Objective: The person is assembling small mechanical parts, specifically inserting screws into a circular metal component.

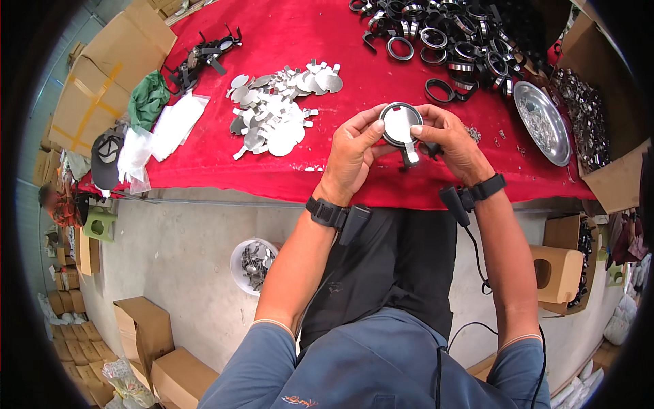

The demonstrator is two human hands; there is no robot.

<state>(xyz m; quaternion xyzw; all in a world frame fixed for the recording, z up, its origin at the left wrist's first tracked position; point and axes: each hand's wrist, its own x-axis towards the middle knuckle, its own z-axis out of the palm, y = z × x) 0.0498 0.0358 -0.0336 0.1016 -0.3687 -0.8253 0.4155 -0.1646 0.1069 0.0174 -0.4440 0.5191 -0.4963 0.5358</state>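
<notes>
Above the table's near edge, my left hand (352, 146) and my right hand (452, 140) hold a black ring (385, 112) between them. A round silver metal disc (400, 125) with a tab sits within the ring, its tab pointing toward me. Both thumbs press near the disc's edge, and the fingers wrap behind the ring. Left of my hands lies a pile of similar tabbed metal discs (283, 136) on the red cloth (272, 34). Beyond my right hand is a heap of black and silver rings (434, 39).
A silver oval tray (543, 123) of small metal parts stands at the right, beside an open carton (621, 178) of metal pieces. Small clips (501, 136) lie near my right hand. White plastic bags (178, 126) and a black cap (107, 160) rest at left. A white bucket (238, 276) stands on the floor.
</notes>
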